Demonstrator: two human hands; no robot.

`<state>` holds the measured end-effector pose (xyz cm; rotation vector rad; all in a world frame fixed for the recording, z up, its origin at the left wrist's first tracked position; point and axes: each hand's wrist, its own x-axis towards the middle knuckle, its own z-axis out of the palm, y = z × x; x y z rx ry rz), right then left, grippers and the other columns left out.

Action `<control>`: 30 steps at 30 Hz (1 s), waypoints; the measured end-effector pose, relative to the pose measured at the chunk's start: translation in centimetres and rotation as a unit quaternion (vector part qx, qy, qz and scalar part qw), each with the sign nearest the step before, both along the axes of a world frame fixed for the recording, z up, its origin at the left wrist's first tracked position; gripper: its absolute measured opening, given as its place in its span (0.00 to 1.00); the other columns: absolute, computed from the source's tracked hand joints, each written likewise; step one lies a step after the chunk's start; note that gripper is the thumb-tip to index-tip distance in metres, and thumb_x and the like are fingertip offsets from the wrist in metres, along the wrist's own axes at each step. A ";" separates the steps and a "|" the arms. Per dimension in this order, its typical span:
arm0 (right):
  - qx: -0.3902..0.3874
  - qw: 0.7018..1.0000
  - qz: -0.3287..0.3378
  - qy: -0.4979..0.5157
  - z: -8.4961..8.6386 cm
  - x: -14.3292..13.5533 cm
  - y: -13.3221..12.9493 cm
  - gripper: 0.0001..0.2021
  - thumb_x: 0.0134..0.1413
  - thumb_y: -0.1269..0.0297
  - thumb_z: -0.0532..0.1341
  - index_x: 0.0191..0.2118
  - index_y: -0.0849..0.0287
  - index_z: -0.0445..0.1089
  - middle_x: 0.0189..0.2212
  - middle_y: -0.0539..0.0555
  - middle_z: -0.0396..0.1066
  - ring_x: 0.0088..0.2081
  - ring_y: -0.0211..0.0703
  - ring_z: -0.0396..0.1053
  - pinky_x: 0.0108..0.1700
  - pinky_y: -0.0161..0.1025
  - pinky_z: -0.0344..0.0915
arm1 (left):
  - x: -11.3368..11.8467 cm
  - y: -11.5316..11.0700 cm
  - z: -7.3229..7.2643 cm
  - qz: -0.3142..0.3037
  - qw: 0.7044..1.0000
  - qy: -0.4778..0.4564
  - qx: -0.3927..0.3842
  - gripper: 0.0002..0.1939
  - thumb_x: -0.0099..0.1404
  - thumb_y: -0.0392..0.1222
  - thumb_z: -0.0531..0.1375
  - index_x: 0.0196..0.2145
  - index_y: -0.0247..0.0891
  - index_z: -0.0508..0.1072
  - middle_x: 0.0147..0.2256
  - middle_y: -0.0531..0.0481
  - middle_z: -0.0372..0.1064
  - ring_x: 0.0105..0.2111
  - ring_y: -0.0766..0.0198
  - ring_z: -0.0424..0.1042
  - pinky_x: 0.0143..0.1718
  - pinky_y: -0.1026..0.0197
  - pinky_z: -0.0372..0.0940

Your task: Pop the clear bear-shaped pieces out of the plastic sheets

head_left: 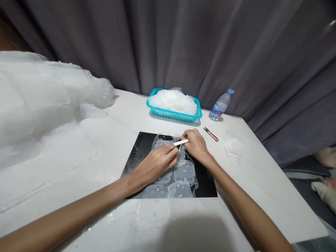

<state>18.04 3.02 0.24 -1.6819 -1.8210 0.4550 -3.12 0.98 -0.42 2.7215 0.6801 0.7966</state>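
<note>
A clear, soft-looking moulded sheet (185, 171) with rounded panels lies over a black mat (207, 182) and runs past its front edge. My left hand (164, 157) rests on the sheet, fingers bent and pressed together at its upper middle; they seem to pinch part of it. Just right of it, my right hand (194, 143) is closed around a slim white stick-like tool (181, 142). The tool's other end reaches the left fingertips. Its working tip is hidden or too small to make out.
A blue basket (173, 115) heaped with white translucent material stands at the back. Right of it are a water bottle (221, 105), small thread snips (211, 134) and clear scraps (233, 147). Large, milky plastic bags (47, 101) fill the left side. A grey curtain (168, 45) hangs behind the table.
</note>
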 end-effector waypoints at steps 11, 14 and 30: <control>0.002 0.995 -0.012 0.101 0.8 2.4 -5.2 0.20 0.70 0.46 0.56 0.35 0.56 0.74 0.36 0.55 0.76 0.41 0.49 0.71 0.44 0.42 0.63 | -0.1 1.4 0.9 0.083 0.937 -0.117 -0.320 0.12 0.76 0.50 0.55 0.39 0.39 0.68 0.25 0.57 0.69 0.25 0.66 0.65 0.29 0.63 0.58; -0.047 0.989 0.053 0.131 0.6 1.3 -6.1 0.18 0.68 0.48 0.60 0.36 0.56 0.77 0.35 0.53 0.77 0.39 0.47 0.69 0.42 0.41 0.60 | 0.0 1.5 0.8 0.069 0.909 -0.148 -0.384 0.14 0.75 0.53 0.56 0.40 0.39 0.67 0.28 0.55 0.73 0.24 0.67 0.66 0.26 0.65 0.57; -0.096 0.970 0.131 0.183 1.3 1.6 -6.9 0.12 0.59 0.53 0.69 0.41 0.57 0.80 0.29 0.48 0.66 0.32 0.40 0.62 0.36 0.39 0.58 | 0.4 2.5 0.2 -0.050 0.803 -0.238 -0.544 0.22 0.62 0.48 0.73 0.40 0.39 0.64 0.31 0.54 0.74 0.26 0.68 0.71 0.27 0.67 0.64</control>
